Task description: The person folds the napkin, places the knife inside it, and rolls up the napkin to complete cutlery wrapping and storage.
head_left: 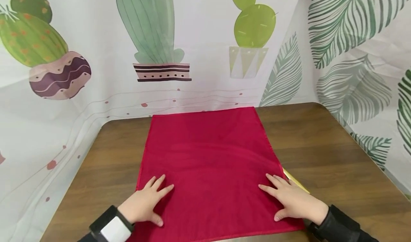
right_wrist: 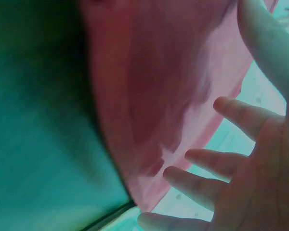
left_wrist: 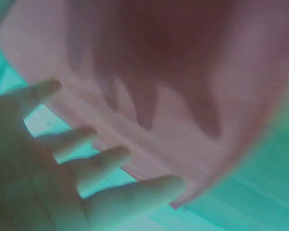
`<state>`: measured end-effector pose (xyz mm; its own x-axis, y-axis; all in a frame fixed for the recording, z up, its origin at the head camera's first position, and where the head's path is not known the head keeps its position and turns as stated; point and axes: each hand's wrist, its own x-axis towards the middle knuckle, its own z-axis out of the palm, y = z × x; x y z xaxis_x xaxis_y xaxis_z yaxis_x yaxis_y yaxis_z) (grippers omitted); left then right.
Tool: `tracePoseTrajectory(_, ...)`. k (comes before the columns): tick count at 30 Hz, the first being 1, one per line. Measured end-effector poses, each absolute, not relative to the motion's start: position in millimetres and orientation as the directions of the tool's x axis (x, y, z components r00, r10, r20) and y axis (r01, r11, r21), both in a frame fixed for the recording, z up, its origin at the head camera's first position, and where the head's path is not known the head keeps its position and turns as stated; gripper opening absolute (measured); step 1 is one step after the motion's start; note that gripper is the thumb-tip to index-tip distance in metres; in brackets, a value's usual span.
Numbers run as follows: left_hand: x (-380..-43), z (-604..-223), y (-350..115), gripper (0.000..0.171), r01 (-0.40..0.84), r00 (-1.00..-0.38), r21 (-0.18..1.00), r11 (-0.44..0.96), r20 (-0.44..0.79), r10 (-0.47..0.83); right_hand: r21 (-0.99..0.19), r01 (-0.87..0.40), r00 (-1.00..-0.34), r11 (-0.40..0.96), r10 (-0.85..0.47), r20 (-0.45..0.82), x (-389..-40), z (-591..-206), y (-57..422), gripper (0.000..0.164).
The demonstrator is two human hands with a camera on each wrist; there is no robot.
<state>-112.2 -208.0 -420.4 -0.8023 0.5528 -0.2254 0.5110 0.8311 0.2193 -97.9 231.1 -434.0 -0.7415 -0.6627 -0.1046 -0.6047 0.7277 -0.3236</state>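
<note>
A crimson cloth (head_left: pixel 208 156) lies spread over a brown wooden table, its far edge at the wall hanging. Over its near left part is my left hand (head_left: pixel 144 202), fingers spread and holding nothing. My right hand (head_left: pixel 293 199) is over the near right edge, likewise with spread fingers and nothing held. In the left wrist view the palm (left_wrist: pixel 33 178) is apart from the cloth (left_wrist: pixel 183 149), on which its shadow falls. The right wrist view shows the fingers (right_wrist: pixel 197 187) apart from the cloth (right_wrist: pixel 115 96) too.
A thin yellow strip (head_left: pixel 297 181) sticks out from the cloth's right edge, next to my right hand; the cloth may hide more of it. Wooden tabletop (head_left: pixel 102 163) shows on both sides. Behind stands a white hanging (head_left: pixel 205 38) printed with cacti and leaves.
</note>
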Motion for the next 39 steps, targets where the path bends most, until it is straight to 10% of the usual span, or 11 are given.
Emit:
tracePoseTrajectory(16,-71.0,-435.1,-262.2,0.092,0.562,-0.793,0.171,0.809,-0.169,0.586,-0.250,-0.632,-0.750,0.734,-0.660,-0.040,-93.8,-444.1,248.9,0.083)
tracePoseTrajectory(25,-60.5,-434.3,-256.5,0.076,0.399,-0.904,0.162,0.903,-0.094,0.417,-0.225,-0.642,-0.744,0.733,-0.666,-0.048,-87.9,-440.1,235.8,0.071)
tracePoseTrajectory(39,-56.8,-438.1,-243.8,0.044,0.477,-0.852,0.431,0.766,0.015,0.523,-0.169,-0.783,-0.598,0.598,-0.799,-0.056,-86.1,-430.3,155.0,0.054)
